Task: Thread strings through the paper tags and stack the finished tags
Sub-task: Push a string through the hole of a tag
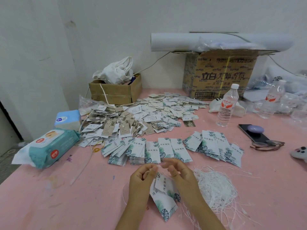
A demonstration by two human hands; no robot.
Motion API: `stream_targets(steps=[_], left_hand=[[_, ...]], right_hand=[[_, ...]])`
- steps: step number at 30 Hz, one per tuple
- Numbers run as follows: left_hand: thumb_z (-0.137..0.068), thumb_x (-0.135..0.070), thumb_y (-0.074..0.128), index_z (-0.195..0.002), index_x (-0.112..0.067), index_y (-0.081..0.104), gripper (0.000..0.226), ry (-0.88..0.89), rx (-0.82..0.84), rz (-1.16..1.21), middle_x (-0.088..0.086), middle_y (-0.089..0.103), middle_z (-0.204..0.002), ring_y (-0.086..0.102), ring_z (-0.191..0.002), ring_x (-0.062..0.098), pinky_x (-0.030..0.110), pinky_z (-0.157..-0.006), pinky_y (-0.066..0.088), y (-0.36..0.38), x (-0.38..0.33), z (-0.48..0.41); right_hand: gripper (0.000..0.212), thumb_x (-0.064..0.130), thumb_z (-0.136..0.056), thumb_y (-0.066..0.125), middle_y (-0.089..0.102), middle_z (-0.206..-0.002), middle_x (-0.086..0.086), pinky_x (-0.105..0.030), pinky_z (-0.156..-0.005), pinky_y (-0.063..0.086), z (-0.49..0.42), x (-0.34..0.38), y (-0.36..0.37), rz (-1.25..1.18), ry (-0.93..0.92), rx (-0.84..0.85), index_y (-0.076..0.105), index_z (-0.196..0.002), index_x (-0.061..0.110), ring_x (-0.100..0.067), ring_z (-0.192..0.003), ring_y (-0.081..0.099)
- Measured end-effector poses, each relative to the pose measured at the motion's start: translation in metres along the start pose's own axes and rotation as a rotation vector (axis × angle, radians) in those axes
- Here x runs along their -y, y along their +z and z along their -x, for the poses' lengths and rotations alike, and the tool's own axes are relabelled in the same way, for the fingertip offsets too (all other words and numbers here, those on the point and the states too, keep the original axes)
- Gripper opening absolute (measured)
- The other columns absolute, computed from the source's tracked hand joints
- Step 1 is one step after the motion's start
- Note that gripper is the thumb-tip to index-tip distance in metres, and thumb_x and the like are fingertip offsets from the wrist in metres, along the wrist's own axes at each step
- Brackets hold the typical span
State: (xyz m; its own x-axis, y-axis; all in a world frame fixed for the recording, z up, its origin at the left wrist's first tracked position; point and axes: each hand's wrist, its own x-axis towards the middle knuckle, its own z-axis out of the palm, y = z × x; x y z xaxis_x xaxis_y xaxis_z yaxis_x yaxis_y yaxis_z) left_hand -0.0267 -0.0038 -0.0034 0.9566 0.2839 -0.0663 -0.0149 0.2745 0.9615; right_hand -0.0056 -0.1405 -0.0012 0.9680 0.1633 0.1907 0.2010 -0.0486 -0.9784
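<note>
Two tags (164, 193) hang pinched by left fingers (154, 170); right fingers (173, 172) curl alongside, grip unclear.

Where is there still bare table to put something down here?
The widest bare patch of table lies front left, between the wipes pack and the left hand. A smaller one lies between the bottle, the phone and the tag rows. It is crowded behind at the tag heap and beside the right hand at the strings.

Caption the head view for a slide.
Left hand pinches leaf-printed tags, right hand close by, beside loose white strings on a pink table.
</note>
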Motion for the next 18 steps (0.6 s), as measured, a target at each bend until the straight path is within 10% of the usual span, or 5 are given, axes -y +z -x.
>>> stream_targets(steps=[7,18], left_hand=[[-0.085,-0.035,0.061,-0.092,-0.007,0.061,0.029,-0.179,0.011,0.579,0.025,0.066,-0.092,0.064,-0.083,0.037,0.054,-0.073,0.052,-0.008,-0.009,-0.005],[-0.086,-0.03,0.052,-0.105,-0.014,0.061,0.027,-0.152,0.105,1.009,0.0,0.066,-0.111,0.068,-0.103,0.015,0.038,-0.073,0.061,-0.017,-0.015,-0.01]], right_hand=[[0.042,0.061,-0.077,0.065,0.057,-0.101,0.017,-0.015,-0.079,0.036,0.003,-0.014,-0.001,0.549,0.016,0.19,0.053,-0.116,0.056,0.009,-0.097,0.045],[0.017,0.025,-0.082,0.073,0.061,-0.09,0.003,-0.009,-0.066,0.039,0.004,-0.008,0.002,0.388,0.075,0.159,0.067,-0.073,0.039,0.002,-0.071,0.052]])
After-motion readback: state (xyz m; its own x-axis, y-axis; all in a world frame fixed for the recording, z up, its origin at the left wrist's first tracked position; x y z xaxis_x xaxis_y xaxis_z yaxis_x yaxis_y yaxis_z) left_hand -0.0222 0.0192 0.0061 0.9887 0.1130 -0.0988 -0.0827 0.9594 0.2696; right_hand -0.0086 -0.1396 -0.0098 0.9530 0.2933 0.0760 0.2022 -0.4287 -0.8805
